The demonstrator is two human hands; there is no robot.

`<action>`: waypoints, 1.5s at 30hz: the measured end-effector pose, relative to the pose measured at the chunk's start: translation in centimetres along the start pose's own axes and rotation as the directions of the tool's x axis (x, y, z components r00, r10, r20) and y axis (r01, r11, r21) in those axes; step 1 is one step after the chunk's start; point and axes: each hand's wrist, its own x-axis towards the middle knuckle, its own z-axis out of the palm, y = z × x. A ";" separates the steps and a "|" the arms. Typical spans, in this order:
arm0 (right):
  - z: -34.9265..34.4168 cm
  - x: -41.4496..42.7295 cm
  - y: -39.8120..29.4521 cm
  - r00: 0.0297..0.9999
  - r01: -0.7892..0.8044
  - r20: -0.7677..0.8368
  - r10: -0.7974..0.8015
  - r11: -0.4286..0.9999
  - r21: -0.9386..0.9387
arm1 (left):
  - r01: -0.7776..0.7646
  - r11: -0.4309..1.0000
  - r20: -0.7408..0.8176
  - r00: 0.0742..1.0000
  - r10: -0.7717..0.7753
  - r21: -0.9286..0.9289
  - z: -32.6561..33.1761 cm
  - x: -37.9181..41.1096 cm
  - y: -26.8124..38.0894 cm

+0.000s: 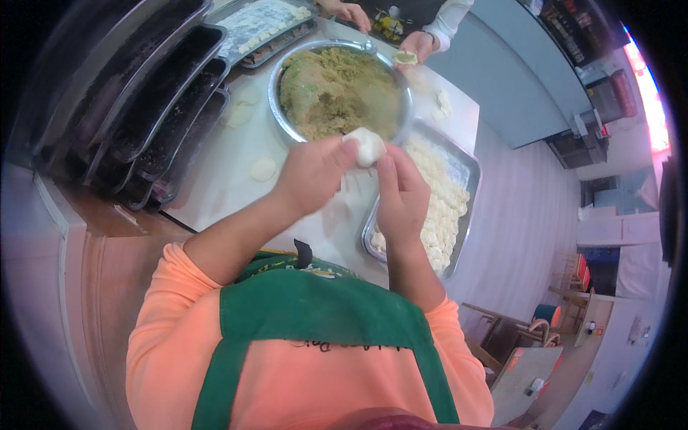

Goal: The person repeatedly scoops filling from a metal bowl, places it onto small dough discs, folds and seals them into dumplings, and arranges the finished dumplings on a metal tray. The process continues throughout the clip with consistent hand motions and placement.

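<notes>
Between both hands, just over the near rim of a large metal bowl (275, 107), I hold a white dough dumpling (367, 148). My left hand (314, 172) pinches its left side with thumb and fingers. From the right, my right hand (403, 188) grips the lower edge, its thumb against the dough. Greenish-brown minced filling (338, 91) is heaped in the bowl. Partly behind my right forearm lies a metal tray (473, 177) with rows of folded dumplings (441, 226) on a floured surface. One flat round dough wrapper (263, 169) rests on the table left of my hands.
A stack of dark metal trays (161, 102) stands along the table's left side. Across the white table (215, 177), a co-worker's hand (422, 45) holds a filled wrapper (405, 57); the other is near a spoon (368, 46). A floured tray (252, 27) sits at the back.
</notes>
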 end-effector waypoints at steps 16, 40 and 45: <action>-1.7 1.8 0.6 0.790 0.612 0.226 -0.570 0.709 -0.350 | 0.007 1.000 0.166 0.986 -0.012 0.028 -0.1 -0.3 2.5; -2.3 0.5 1.1 0.840 0.529 0.009 -0.543 0.814 -0.239 | -0.050 0.989 0.264 0.961 0.086 -0.138 1.3 -0.7 1.9; -2.1 0.7 0.3 0.853 0.514 0.019 -0.522 0.832 -0.208 | -0.244 0.950 0.236 0.952 0.197 0.193 1.1 -0.7 2.4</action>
